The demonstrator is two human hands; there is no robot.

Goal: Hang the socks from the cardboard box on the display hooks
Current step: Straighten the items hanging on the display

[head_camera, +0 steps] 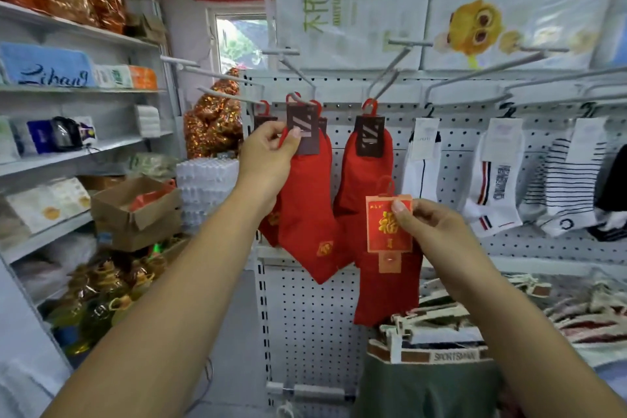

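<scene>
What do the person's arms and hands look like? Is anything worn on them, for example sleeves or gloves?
The left forearm and the right forearm are bare; no sleeve edge is in view. The left hand and the right hand wear no gloves, and no ring, watch or bracelet shows. Visible nails look short and unpainted.
</scene>
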